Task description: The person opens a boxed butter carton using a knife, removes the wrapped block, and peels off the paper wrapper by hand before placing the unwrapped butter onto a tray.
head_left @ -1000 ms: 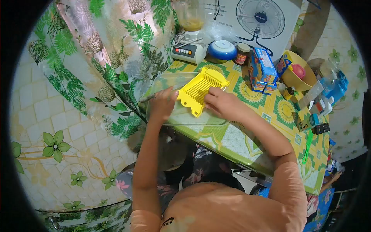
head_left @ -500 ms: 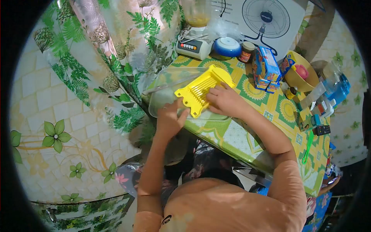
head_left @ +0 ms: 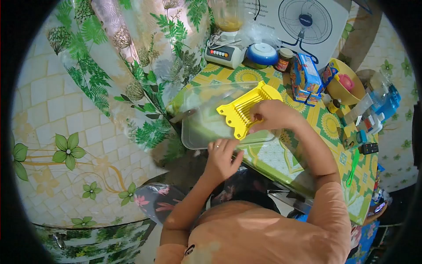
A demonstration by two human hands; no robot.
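A yellow slatted plastic piece (head_left: 246,108) lies tilted over the right part of a clear shallow container (head_left: 198,143) on the table. My right hand (head_left: 274,116) grips the lower right side of the yellow piece, fingers bent onto it. My left hand (head_left: 224,158) is at the container's near edge, just below the yellow piece, with thumb and fingers apart and nothing in it; a ring shows on one finger. A knife (head_left: 182,115) lies across the container's left side, its handle inside.
At the back stand a blender (head_left: 224,55), a blue and white bowl (head_left: 262,55), a jar (head_left: 284,59) and blue packs (head_left: 305,79). Further right are a yellow bowl (head_left: 351,94), bottles and a green utensil (head_left: 352,169). A person's hand (head_left: 379,211) shows at the far right.
My left hand has moved from the container's left side down and right, off the yellow piece. My right hand has shifted over the piece's lower right side.
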